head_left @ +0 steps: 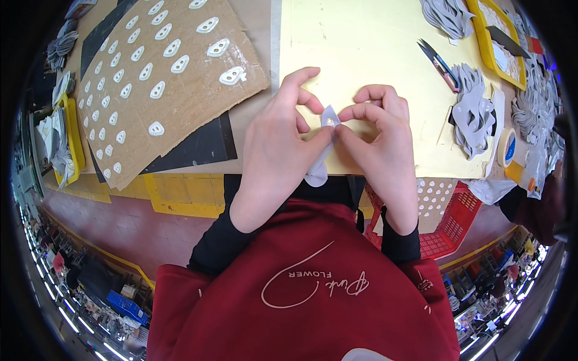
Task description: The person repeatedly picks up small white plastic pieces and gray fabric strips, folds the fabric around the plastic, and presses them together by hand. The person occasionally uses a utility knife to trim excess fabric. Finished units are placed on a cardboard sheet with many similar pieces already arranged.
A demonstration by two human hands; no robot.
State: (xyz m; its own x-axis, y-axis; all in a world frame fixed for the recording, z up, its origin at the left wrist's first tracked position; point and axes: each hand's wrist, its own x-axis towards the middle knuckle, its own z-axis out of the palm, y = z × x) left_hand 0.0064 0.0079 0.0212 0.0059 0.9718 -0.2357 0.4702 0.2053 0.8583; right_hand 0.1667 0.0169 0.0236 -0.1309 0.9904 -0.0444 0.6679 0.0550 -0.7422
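Note:
Over the near edge of the pale yellow table sheet [355, 48], a grey fabric strip [317, 174] is pinched between my two hands. A small white oval piece with holes [330, 121] lies against the strip near its pointed upper end. My left hand [277, 132] grips the strip's left side with the thumb, its index finger bent close to the tip. From the other side, my right hand [382, 129] pinches the strip beside the white piece with thumb and index finger. The strip's middle is partly hidden behind my left thumb.
Cardboard [186, 90] bearing rows of white holed pieces lies at left over a black board [198, 150]. At right are thread snips [439, 65], grey fabric pieces [472, 114], a yellow tray [522, 72] and a tape roll [507, 147]. A red basket [460, 219] stands below the table edge.

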